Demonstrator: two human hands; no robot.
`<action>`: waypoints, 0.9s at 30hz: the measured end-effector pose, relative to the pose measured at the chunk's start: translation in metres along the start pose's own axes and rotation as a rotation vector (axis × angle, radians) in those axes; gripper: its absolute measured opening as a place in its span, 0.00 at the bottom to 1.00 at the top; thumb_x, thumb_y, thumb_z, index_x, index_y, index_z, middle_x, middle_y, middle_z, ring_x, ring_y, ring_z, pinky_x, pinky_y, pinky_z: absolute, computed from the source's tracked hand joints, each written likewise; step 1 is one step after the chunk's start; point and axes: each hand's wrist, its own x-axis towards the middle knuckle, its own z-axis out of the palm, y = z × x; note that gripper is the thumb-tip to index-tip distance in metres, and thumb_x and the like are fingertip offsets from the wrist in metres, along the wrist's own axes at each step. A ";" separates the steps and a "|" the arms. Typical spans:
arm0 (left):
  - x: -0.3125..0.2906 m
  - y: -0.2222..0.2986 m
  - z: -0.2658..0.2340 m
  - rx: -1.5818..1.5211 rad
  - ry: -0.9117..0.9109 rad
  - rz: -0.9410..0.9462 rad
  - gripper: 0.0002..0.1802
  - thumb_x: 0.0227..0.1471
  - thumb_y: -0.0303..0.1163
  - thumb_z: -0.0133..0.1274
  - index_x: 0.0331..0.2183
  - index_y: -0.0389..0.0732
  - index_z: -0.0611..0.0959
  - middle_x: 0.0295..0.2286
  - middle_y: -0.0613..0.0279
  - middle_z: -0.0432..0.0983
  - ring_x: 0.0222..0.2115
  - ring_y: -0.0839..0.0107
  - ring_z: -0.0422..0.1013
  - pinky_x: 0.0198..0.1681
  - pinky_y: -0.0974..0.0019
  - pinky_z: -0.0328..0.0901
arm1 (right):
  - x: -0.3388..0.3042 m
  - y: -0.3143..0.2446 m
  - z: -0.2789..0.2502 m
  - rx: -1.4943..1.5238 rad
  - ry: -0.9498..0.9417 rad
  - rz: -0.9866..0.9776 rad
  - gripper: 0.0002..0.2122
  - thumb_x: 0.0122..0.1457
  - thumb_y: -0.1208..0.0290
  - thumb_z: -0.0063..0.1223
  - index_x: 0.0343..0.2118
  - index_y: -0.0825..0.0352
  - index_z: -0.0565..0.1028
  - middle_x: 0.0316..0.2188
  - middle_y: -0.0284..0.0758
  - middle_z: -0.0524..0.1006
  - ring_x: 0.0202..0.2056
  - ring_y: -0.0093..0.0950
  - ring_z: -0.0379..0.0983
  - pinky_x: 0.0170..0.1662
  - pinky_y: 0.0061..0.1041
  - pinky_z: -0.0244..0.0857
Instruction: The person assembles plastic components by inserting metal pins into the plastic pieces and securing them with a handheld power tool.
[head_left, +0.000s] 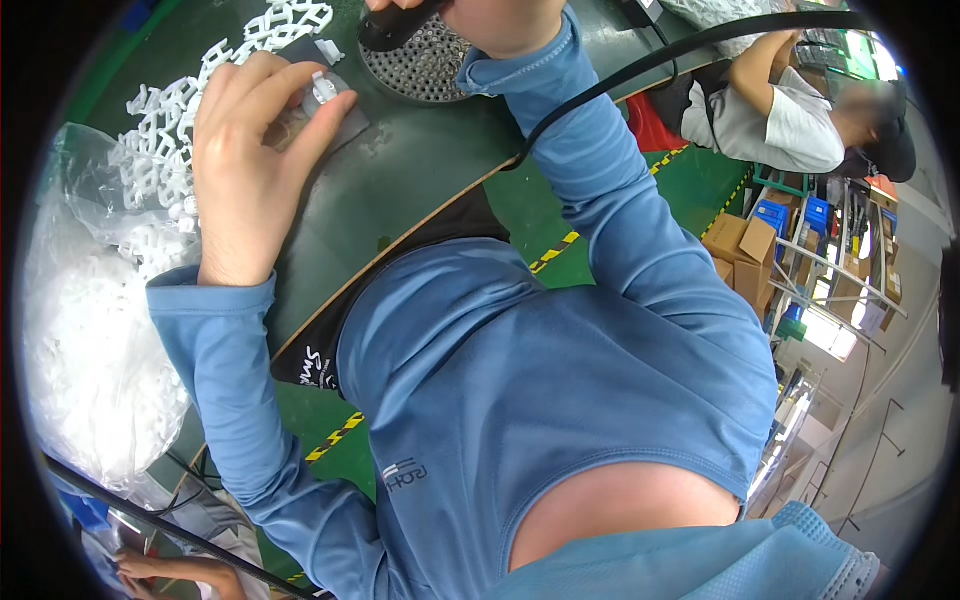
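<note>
1. Starting at the far left, a clear plastic bag (105, 350) bulges with white plastic pieces, resting along the edge of the dark green table (425, 140).
2. Beside its upper end, a heap of loose white pieces (160, 130) spreads up the table, just left of the left hand.
3. The left hand (255, 130) is half curled, thumb and forefinger brought nearly together on a small white piece (322, 90). This piece sits at the fingertips, over a grey block (350, 128) partly hidden by the fingers.
4. Right of that, a round metal disc (425, 65) with a dotted surface lies on the table, near the right hand.
5. The right hand (505, 22) is closed around a black tool (390, 28); the upper edge cuts off the rest, so its tip cannot be told.
6. As for progress, my judgement is that this one piece is in mid-handling. The many loose and bagged pieces suggest plenty left, though which are finished I cannot tell.
7. Farther right, a co-worker (800, 115) in a pale shirt is beyond a thick black cable (690, 65).
</note>
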 end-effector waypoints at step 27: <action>-0.002 -0.011 0.009 -0.016 0.116 0.093 0.16 0.42 0.32 0.70 0.24 0.35 0.79 0.25 0.61 0.70 0.29 0.59 0.66 0.34 0.58 0.64 | 0.016 -0.026 0.045 -0.005 -0.109 -0.036 0.22 0.47 0.76 0.68 0.45 0.75 0.73 0.32 0.35 0.75 0.30 0.20 0.72 0.35 0.19 0.64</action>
